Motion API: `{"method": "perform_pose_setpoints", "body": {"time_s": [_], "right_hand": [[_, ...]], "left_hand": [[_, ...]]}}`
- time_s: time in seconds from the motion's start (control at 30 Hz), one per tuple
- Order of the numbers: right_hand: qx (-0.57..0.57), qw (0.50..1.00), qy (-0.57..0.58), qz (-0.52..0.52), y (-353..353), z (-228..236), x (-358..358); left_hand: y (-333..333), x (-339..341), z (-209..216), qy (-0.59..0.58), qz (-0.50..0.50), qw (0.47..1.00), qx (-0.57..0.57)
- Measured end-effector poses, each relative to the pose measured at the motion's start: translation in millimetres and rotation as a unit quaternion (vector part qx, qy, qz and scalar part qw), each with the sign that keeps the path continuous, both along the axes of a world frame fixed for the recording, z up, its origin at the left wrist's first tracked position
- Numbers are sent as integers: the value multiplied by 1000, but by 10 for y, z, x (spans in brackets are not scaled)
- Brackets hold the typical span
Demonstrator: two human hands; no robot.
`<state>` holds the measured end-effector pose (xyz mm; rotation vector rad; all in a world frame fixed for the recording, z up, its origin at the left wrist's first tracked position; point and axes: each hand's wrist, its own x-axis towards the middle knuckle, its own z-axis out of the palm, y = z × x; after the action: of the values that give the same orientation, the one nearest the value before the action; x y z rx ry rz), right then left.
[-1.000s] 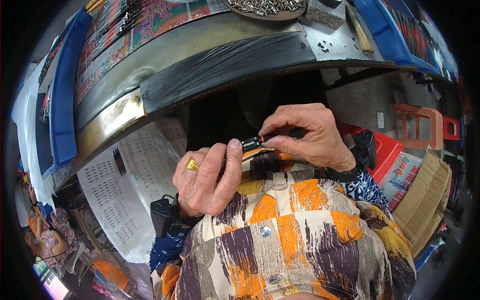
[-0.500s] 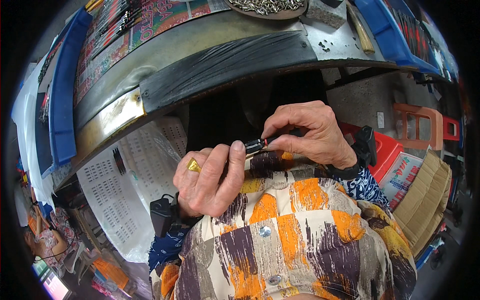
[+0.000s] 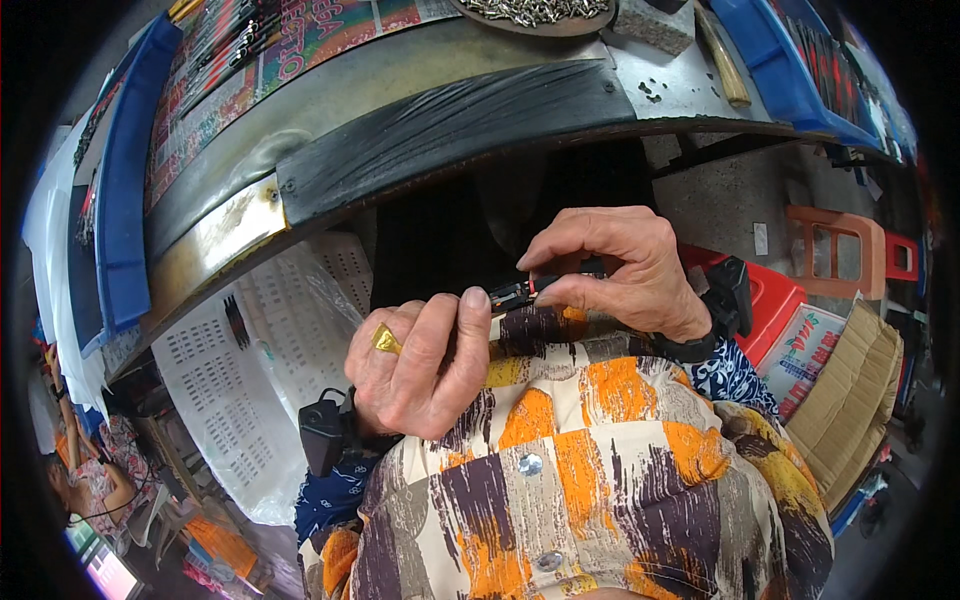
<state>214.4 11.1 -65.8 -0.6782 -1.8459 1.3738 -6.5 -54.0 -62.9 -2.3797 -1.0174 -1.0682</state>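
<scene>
Over my lap, close to the shirt front, both hands hold a slim black-and-metal piece with a red band (image 3: 512, 297). My left hand (image 3: 420, 365), with a gold ring on one finger, is closed on its left end, the thumb pressed along it and the fingers curled. My right hand (image 3: 625, 270) pinches the right end loosely between thumb and forefinger. A dark end shows inside the right hand's curve, beside the palm. The left end is hidden in the left fist, and the exact kind of piece cannot be made out.
Beyond my hands runs a workbench edge with a black strip (image 3: 450, 120). On the bench are a dish of small silver metal pieces (image 3: 540, 12), a stone block (image 3: 655, 25) and blue trays (image 3: 125, 200). A red stool (image 3: 770, 305) and cardboard (image 3: 845, 390) are at right.
My right thumb and forefinger have parted slightly, and more of the dark piece shows between them. My left hand keeps nearly the same place and hold.
</scene>
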Motion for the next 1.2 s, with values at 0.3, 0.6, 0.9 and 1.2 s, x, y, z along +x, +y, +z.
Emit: {"method": "perform_pose_setpoints", "body": {"time_s": [0.3, 0.6, 0.9, 1.2], "right_hand": [[41, 999, -19, -15, -9, 32, -14], [-3, 999, -35, -7, -8, -2, 5], [-164, 986, -18, 8, -23, -16, 10], [-173, 985, -9, -1, -4, -35, -26]], "left_hand": [[0, 78, -73, -218, 3, 952, -215], [-86, 65, 16, -493, -17, 603, -628], [-3, -5, -54, -597, -96, 335, -722], [11, -6, -49, -608, -112, 256, -743]]}}
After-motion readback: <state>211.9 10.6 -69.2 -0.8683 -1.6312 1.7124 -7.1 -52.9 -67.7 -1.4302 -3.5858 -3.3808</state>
